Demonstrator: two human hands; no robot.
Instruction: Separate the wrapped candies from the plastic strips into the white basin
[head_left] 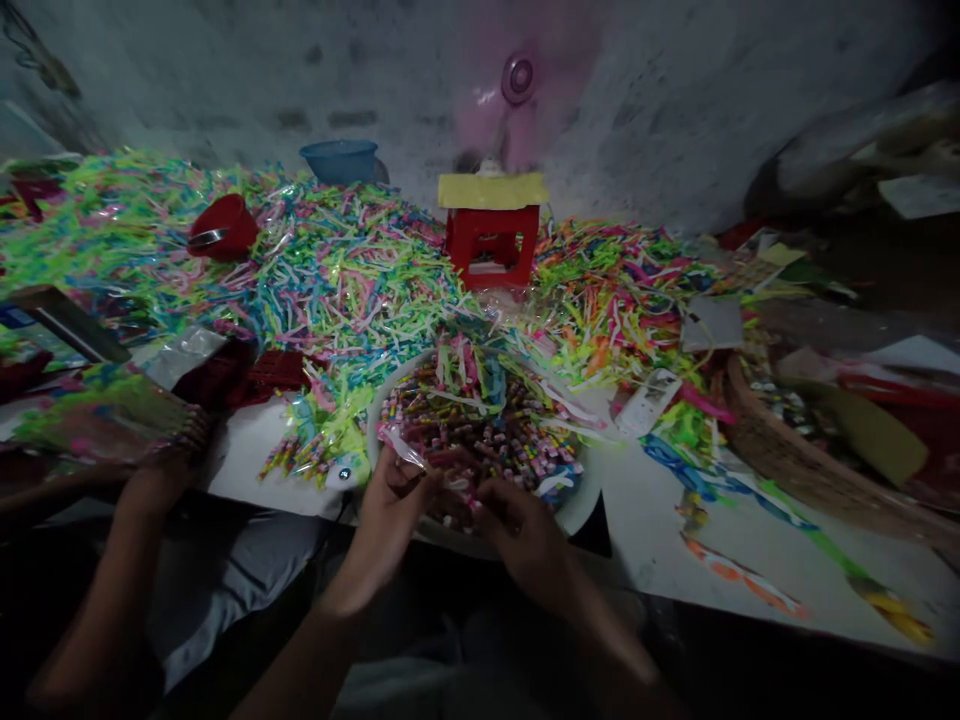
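Left hand (390,505) pinching a glossy, pale pink-white plastic-looking strip (405,448) over the near side of a round whitish bowl (592,492) of multicoloured patterned sticks (517,450). Right hand (525,520): fingers curled; cannot tell on what. Best kept low, pinch light, strip uncreased.

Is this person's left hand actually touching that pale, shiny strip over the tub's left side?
Touching. The head view shows the left hand with its fingers against the pale strip, no gap between them.

Red stool (491,217) supports yellow board (493,191). Fan (518,79) is located above. Blue basin (339,164): near wall (225,70). Red bowl (238,228): tilted.
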